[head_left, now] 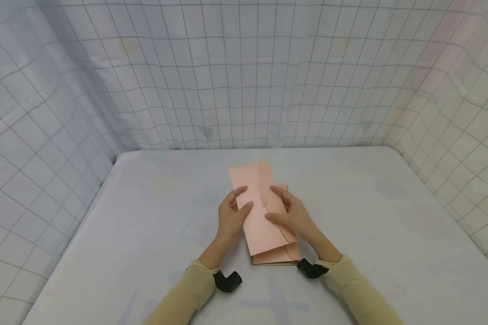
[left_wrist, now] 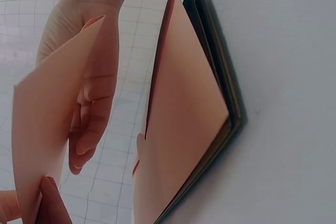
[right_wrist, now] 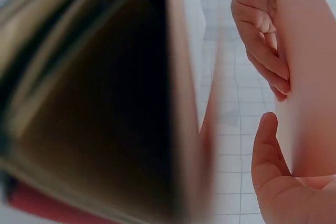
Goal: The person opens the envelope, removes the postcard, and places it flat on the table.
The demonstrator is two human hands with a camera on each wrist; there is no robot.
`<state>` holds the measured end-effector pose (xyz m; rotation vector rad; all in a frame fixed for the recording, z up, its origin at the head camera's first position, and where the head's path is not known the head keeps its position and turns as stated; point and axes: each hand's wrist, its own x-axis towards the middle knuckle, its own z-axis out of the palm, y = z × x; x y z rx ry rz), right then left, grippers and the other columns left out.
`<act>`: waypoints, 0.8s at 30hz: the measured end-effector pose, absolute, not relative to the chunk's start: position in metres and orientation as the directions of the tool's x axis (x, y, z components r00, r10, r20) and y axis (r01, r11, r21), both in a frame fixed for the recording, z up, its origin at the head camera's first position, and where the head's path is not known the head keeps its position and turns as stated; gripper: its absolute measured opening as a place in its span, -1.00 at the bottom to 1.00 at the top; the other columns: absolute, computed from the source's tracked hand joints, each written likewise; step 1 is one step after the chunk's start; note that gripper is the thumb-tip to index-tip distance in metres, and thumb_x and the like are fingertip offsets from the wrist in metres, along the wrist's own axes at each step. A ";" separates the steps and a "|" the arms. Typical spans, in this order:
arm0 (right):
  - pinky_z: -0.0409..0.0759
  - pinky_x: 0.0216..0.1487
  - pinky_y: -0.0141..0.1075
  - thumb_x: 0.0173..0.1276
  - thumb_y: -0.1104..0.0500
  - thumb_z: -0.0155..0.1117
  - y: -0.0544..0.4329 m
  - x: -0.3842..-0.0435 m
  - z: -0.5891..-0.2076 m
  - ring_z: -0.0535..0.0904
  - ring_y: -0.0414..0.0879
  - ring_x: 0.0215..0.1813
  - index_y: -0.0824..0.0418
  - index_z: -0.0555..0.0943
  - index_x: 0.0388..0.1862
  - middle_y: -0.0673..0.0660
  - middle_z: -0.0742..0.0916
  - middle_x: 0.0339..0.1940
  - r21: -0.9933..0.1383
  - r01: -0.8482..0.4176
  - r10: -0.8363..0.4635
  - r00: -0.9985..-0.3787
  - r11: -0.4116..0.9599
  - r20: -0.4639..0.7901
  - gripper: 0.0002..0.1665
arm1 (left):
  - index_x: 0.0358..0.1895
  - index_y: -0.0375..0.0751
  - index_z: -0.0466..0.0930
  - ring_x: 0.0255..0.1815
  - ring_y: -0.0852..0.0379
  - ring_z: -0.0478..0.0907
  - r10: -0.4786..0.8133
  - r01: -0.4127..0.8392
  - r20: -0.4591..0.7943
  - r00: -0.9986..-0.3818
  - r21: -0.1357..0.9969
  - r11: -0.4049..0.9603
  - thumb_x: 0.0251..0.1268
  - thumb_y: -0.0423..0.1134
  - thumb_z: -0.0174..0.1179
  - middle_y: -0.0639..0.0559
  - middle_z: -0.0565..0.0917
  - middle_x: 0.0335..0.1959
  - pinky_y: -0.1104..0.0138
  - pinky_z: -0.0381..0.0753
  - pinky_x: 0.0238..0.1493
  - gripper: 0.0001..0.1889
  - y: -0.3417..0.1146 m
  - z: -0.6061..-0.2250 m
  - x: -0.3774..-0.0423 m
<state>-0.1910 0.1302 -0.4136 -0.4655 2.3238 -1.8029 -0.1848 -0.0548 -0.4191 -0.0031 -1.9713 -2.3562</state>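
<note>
A pale pink envelope [head_left: 264, 230], its flap side up, is held tilted over a stack of envelopes. My left hand [head_left: 229, 221] pinches its left edge, with the thumb on the upper face. At the right edge, my right hand [head_left: 294, 216] grips it, thumb also on top. Beneath lies the stack, whose top piece is another pink envelope [head_left: 274, 256]. In the left wrist view, that pink envelope [left_wrist: 184, 108] rests over darker-edged ones [left_wrist: 223, 72]. The right wrist view shows the stack's brownish envelopes [right_wrist: 100, 114] blurred and close up.
The stack lies on a white-covered table [head_left: 154, 234]. White grid-patterned curtains [head_left: 248, 85] surround the back and sides. Black curved wrist mounts [head_left: 228, 282] protrude from both sleeves, the right one close to the stack's near corner. A red edge [right_wrist: 47, 205] shows low in the stack.
</note>
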 end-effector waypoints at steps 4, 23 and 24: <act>0.52 0.16 -0.17 0.18 0.19 0.35 0.128 -0.190 -0.415 0.39 0.11 0.35 0.05 0.18 0.45 0.14 0.25 0.50 -0.940 -0.206 -0.333 -0.937 0.272 0.109 -0.12 | 0.21 -0.23 0.44 0.02 0.00 0.63 -0.059 0.060 0.050 -0.997 0.981 -0.184 0.14 -0.55 0.15 -0.32 0.56 0.14 0.46 0.63 -0.24 -0.49 -0.054 -0.419 -0.184; 0.52 0.15 -0.07 0.21 0.25 0.29 0.128 -0.189 -0.413 0.41 0.13 0.34 0.24 0.20 0.43 0.29 0.35 0.42 -0.896 -0.268 -0.281 -0.944 0.355 0.171 -0.18 | 0.20 -0.28 0.45 -0.29 0.30 0.65 -0.047 0.066 0.059 -0.997 0.981 -0.183 0.12 -0.55 0.16 -0.43 0.59 0.04 0.47 0.62 -0.32 -0.50 -0.056 -0.418 -0.184; 0.54 0.13 -0.10 0.22 0.24 0.28 0.128 -0.189 -0.412 0.43 0.13 0.32 0.24 0.21 0.43 0.29 0.36 0.42 -0.893 -0.269 -0.282 -0.944 0.361 0.171 -0.19 | 0.20 -0.28 0.45 -0.28 0.29 0.65 -0.046 0.069 0.061 -0.997 0.980 -0.185 0.12 -0.55 0.16 -0.43 0.58 0.04 0.47 0.62 -0.31 -0.50 -0.056 -0.417 -0.184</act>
